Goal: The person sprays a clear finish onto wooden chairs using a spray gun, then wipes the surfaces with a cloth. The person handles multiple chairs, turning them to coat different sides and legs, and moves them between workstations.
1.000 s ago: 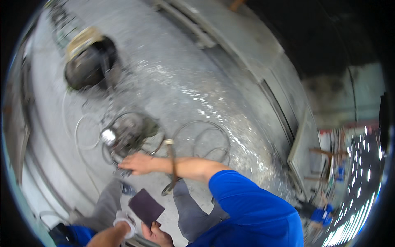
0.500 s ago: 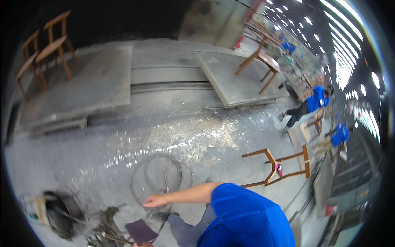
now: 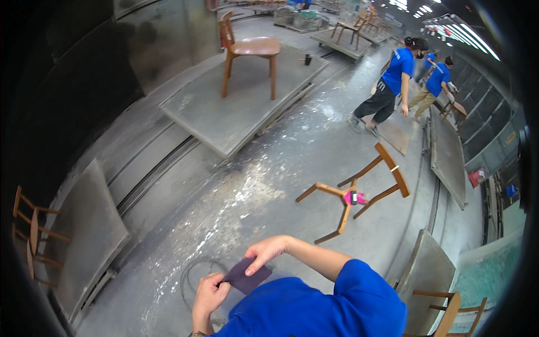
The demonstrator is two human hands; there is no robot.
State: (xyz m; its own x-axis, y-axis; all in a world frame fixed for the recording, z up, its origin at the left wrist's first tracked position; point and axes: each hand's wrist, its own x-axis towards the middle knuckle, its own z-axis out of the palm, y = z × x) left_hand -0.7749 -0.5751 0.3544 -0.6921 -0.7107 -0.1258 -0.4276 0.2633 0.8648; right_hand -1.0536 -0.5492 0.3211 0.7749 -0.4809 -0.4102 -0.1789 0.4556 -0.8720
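Observation:
A dark purple sheet of sandpaper [image 3: 242,281] is in front of my body, held between both hands. My left hand [image 3: 210,294] pinches its left corner between thumb and fingers. Over the top right part lies my right hand [image 3: 266,253], its thumb on the face of the sheet and its fingers mostly hidden behind. On the floor ahead to the right lies a wooden chair frame [image 3: 345,194] without a seat. A pink item with a black part [image 3: 355,197] rests on that frame.
A coiled hose [image 3: 188,281] lies on the floor beside my left hand. A wooden chair [image 3: 255,46] and a small black cup [image 3: 308,59] stand on a grey platform [image 3: 196,121]. More chairs are at far left and lower right. Two people in blue [image 3: 398,70] [image 3: 438,78] are ahead right.
My view has turned right. The right hand, earlier stretched out toward the left, now grips the sandpaper together with the left. The sheet has come up from the lower edge.

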